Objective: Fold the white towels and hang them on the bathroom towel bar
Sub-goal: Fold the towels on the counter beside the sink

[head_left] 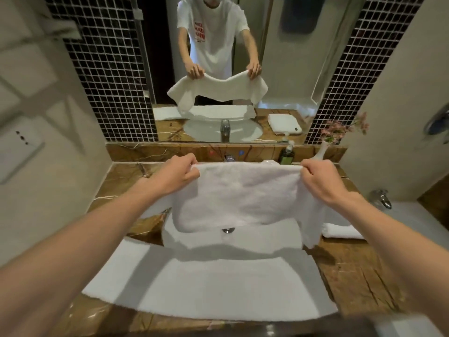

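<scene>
Over the sink (279,229), the left hand (175,172) and right hand (315,178) each pinched a top corner of a white towel (239,198), stretched between them. A second towel (206,285) lay flat across the counter (352,271).

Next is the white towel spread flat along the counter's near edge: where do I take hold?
Pinch the flat white terry towel at its two near corners, coming from above. It lies spread wide and both those corners show, while the held white towel hangs before its far edge.
</scene>
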Available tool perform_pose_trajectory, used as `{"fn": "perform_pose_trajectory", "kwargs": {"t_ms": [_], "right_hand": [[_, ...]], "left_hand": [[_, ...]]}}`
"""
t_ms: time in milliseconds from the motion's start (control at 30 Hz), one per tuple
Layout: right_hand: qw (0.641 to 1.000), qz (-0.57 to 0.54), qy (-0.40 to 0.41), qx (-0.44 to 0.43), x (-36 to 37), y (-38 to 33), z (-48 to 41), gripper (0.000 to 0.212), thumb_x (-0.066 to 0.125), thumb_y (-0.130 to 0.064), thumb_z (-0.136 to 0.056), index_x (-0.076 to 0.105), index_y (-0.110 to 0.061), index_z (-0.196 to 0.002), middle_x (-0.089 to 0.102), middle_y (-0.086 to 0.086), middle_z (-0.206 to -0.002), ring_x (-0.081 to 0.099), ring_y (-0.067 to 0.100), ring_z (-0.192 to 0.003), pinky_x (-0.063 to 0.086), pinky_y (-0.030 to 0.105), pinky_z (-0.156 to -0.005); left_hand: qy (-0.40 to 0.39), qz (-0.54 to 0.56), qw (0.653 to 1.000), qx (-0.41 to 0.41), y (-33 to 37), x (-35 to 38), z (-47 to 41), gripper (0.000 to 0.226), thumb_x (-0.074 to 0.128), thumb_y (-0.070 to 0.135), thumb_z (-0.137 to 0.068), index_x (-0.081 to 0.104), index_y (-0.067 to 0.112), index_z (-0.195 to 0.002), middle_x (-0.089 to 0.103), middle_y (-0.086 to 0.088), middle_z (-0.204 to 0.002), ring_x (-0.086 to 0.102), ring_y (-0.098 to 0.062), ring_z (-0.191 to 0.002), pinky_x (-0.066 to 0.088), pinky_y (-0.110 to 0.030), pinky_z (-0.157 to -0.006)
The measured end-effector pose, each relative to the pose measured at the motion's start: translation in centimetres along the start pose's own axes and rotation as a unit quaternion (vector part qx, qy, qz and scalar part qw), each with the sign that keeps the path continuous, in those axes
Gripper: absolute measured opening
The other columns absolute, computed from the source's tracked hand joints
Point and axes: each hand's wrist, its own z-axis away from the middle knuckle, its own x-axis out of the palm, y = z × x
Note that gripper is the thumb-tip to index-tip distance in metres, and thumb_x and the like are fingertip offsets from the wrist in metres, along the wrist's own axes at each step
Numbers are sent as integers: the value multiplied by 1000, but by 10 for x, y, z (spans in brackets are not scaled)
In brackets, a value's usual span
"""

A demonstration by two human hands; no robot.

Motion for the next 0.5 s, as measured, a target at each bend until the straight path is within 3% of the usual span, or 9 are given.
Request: {"fn": "perform_pose_trajectory", "kwargs": {"t_ms": [167,300,500], "right_hand": [[997,72,-23,-7,-16,-3,20,31,45,-10,-91,48,-7,-60,52,9,-55,50,26,-55,42,39,-56],[992,113,-58,-23,-17,-5,30,29,47,-14,-92,47,-13,-63,55,8,-59,53,26,-57,47,39,-58],[972,177,-122,-96,-7,-5,37,19,44,-21,-92,47,-14,-74,58,8,-70,52,27,-65,46,40,-62]], "left_hand": [[-57,-99,992,49,-21,-12,12,44,69,57,-71,57,17,-87,64,0,-82,59,-20,-74,51,-42,-67],[-113,-157,978,81,-29,-13,21,42,72,55,-70,59,18,-86,63,3,-83,58,-17,-78,51,-38,-72],[-133,-173,974,59,-43,-5,34,33,76,46,-70,60,24,-88,61,6,-86,56,-15,-83,48,-34,-71]]}}
